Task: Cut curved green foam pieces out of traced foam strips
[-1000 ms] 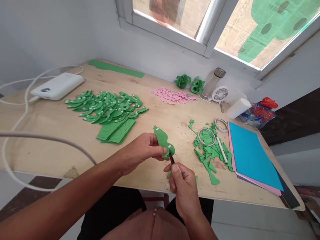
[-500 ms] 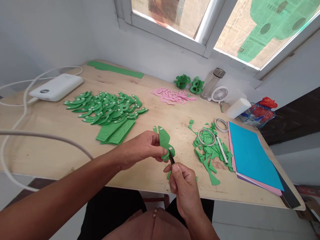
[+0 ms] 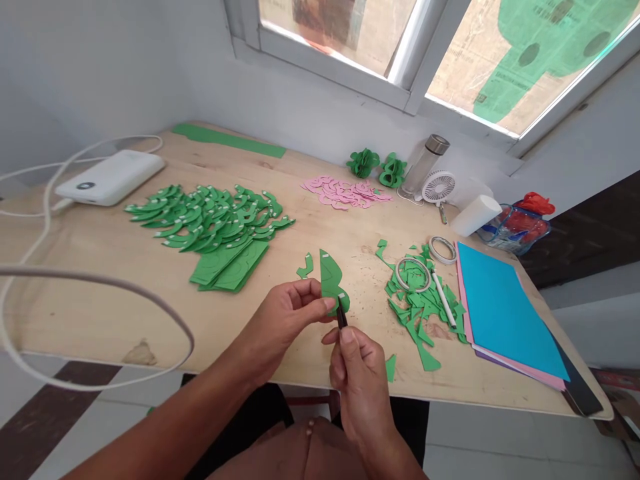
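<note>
My left hand (image 3: 300, 313) pinches a green paper cut-out (image 3: 331, 275) with a wavy edge, a pencil line and small white tape bits on it. My right hand (image 3: 361, 367) is closed around small scissors (image 3: 342, 315); their dark blades meet the paper's lower part and their handles are hidden in my palm. Just beyond my left fingers lies a small curved green strip (image 3: 305, 267) with a white bit at its tip. A green scrap (image 3: 391, 367) rests at the right of my right hand.
Left are a pile of curved green pieces (image 3: 210, 213), green sheets (image 3: 233, 263) and a power bank (image 3: 110, 177) with a looping cable. Right are green scraps (image 3: 417, 300), tape rolls (image 3: 443, 250), a pen (image 3: 443, 299) and coloured paper (image 3: 510, 310). Pink pieces (image 3: 347, 192) lie behind.
The small curved strip now lies apart from my left hand, which has shifted slightly. The scissors stay at the cut-out. The view has moved a little.
</note>
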Demonstrator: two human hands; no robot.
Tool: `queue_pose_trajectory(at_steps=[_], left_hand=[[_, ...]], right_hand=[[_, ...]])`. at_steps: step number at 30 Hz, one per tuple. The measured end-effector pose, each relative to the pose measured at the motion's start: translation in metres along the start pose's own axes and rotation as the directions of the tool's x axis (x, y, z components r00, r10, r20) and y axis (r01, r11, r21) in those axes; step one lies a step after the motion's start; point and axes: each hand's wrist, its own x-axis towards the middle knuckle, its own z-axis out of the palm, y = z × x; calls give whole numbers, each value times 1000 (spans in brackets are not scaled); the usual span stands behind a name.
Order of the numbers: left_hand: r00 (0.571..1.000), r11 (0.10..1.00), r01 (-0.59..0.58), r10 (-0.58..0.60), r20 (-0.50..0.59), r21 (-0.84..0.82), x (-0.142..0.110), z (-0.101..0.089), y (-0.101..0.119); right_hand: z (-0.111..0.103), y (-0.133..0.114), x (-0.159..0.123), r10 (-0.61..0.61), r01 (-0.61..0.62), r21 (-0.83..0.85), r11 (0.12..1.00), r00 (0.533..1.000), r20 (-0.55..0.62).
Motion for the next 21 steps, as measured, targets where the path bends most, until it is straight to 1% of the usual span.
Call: queue_pose_trajectory(at_steps=[2, 4, 7, 9, 11, 15, 21], left_hand=[[998, 998, -15, 11, -65, -55, -4, 6, -6], [993, 995, -8, -4, -117, -99, -7, 12, -10], [983, 986, -7, -24, -184, -166, -10, 18, -14], [978, 982, -18, -22, -209, -186, -11, 20, -14], [980, 985, -15, -19, -197, -169, -11, 19, -12], [993, 995, -8, -4, -122, -97, -9, 13, -6], [999, 998, -13, 10, -41, -55, -5, 6, -2]], right_hand=[[2, 0, -1, 6, -6, 22, 1000, 1000, -13], [5, -1, -1, 14, -12, 48, 999, 1000, -26], [7, -2, -2, 15, -12, 77, 997, 999, -36], [7, -2, -2, 10, -7, 79, 997, 999, -35], [6, -2, -3, 9, -7, 67, 998, 1000, -30], [4, -3, -3, 5, -5, 28, 1000, 1000, -8], [0, -4, -3, -2, 2, -5, 1000, 1000, 14]])
